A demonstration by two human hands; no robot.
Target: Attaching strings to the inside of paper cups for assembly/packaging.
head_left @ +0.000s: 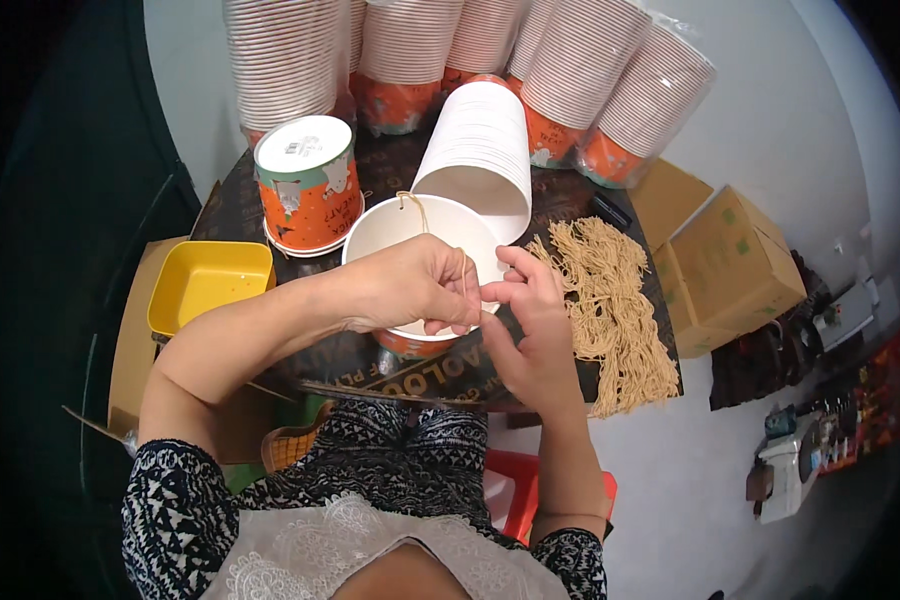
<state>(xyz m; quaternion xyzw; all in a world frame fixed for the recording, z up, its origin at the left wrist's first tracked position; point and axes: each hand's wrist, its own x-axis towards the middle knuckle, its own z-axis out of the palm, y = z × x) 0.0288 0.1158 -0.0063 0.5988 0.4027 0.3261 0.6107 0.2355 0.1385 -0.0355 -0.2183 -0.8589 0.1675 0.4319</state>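
A paper bucket point(420, 345), white inside and orange outside, stands at the table's near edge in front of me. A tan cord point(417, 212) hangs at its far rim. Over the bucket's near right side, my left hand point(425, 285) is closed, with a thin strand of cord showing at its fingers. My right hand point(532, 315) meets it from the right, thumb and index finger apart and their tips close to the left fingertips. I see nothing held in the right hand. The cord's end between the hands is too small to make out.
A nested stack of white buckets point(475, 150) lies behind. An upturned orange bucket point(310, 205) stands left, near a yellow bin point(210, 285). Tan cords point(610, 310) are heaped on the right. Wrapped bucket stacks point(400, 50) line the back; a cardboard box point(735, 265) is beyond the table.
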